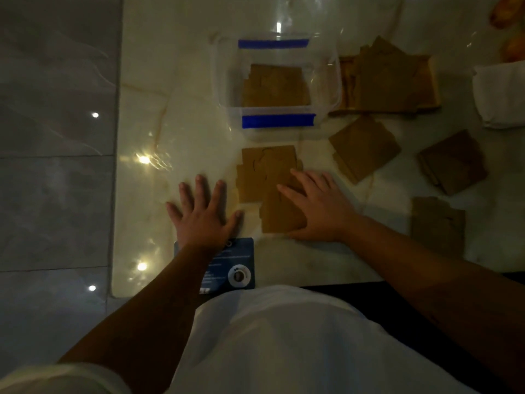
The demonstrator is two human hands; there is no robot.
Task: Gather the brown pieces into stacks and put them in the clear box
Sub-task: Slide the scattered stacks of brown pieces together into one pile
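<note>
A clear box [224, 81] with blue clips stands at the table's middle back, with a stack of brown pieces [274, 86] lying inside. In front of it lies a loose group of brown pieces [262, 172]. My right hand [318, 206] rests flat on the near right part of that group, fingers straight. My left hand [203, 214] lies flat on the bare table just left of the group, fingers spread, holding nothing. More brown piles lie to the right: a large heap [389, 81], a tilted stack [363, 149], a darker stack [453, 163] and a near one [439, 223].
A blue card [241, 263] lies at the table's front edge under my left wrist. A white container [500, 95] stands at the far right, with orange objects [508, 12] behind it. The glossy table [170, 123] ends at the left above a grey tiled floor [56, 137].
</note>
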